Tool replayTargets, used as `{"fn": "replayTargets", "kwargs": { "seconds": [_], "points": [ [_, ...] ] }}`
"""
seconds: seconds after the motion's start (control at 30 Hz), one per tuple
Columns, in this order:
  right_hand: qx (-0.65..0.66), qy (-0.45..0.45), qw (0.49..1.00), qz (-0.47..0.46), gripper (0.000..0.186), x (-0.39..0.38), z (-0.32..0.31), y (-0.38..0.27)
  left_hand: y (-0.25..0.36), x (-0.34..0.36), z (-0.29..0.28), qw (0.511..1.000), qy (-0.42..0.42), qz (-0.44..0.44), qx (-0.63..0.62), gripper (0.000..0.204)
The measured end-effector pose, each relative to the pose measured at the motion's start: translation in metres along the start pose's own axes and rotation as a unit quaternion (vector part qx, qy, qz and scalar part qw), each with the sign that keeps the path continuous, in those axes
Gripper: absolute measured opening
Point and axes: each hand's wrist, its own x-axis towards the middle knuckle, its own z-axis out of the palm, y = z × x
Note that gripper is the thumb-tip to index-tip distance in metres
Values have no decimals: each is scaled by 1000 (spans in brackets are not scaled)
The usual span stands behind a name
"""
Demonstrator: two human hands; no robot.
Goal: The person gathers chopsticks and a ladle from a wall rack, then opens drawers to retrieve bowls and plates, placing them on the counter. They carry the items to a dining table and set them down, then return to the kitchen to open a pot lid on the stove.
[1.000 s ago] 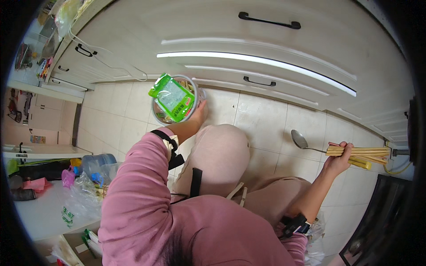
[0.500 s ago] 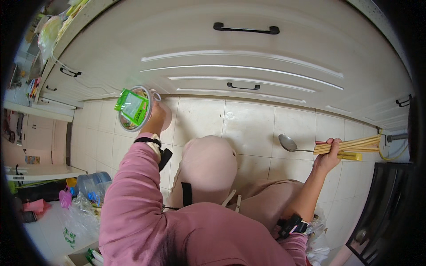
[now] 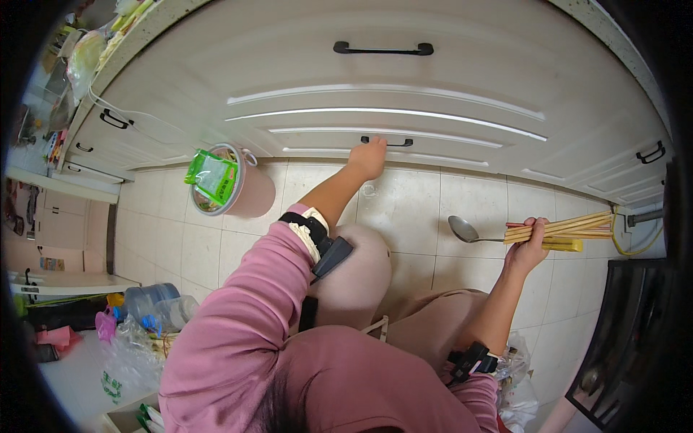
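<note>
- Left hand (image 3: 368, 159), newly off the bucket (image 3: 254, 191), meets the low handle (image 3: 401, 142); fingers curl there, whether clamped I cannot tell.
- Right hand (image 3: 529, 252), right of the handle: fingers clamped on one ladle (image 3: 462, 229) and chopsticks (image 3: 574, 229), too overlapped to count.
- One bucket, now unheld, stands left of the handle, one green packet (image 3: 214, 177) on top.

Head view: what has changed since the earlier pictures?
The left grip set the pink bucket down to the left on the floor, let go, and moved right onto the lower black handle. The right grip still holds the wooden sticks and metal ladle; the green packet still lies across the bucket's mouth.
</note>
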Motion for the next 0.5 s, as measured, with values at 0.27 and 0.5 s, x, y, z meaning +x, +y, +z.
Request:
{"fn": "replayTargets", "kwargs": {
  "seconds": [0.27,0.5],
  "points": [
    [-50,15,999,-14,10,9,-14,-6,-4,-43,13,1000,3,9,-29,48],
    [-70,39,996,-37,10,7,-47,-24,-1,-100,16,965,55,29,-257,62]
  ]
}}
